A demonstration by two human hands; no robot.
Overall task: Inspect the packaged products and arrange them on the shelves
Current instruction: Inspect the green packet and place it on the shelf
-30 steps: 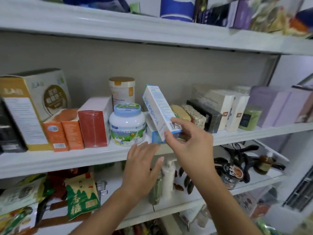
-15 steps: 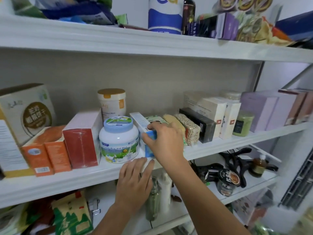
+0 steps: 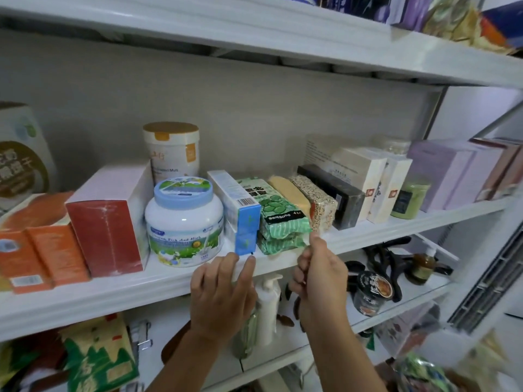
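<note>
A slim white-and-blue box (image 3: 240, 210) lies on the middle shelf (image 3: 113, 290) between a white jar with a blue lid (image 3: 184, 222) and two stacked green bean packs (image 3: 278, 216). My left hand (image 3: 223, 295) rests on the shelf's front edge just below the box, fingers apart, holding nothing. My right hand (image 3: 319, 275) hovers in front of the shelf edge below the green packs, fingers curled in, thumb up, with nothing in it.
On the same shelf stand orange boxes (image 3: 36, 250), a red-and-white box (image 3: 110, 222), a tall milk tin (image 3: 171, 149), vacuum-packed grain bricks (image 3: 311, 202), white cartons (image 3: 373, 188), a green jar (image 3: 410, 199) and lilac boxes (image 3: 447, 176). The lower shelf holds a pump bottle (image 3: 267, 309) and a cup (image 3: 372, 292).
My right hand laid the white-and-blue box down on the shelf beside the jar, let go and drew back. My left hand stayed at the shelf edge.
</note>
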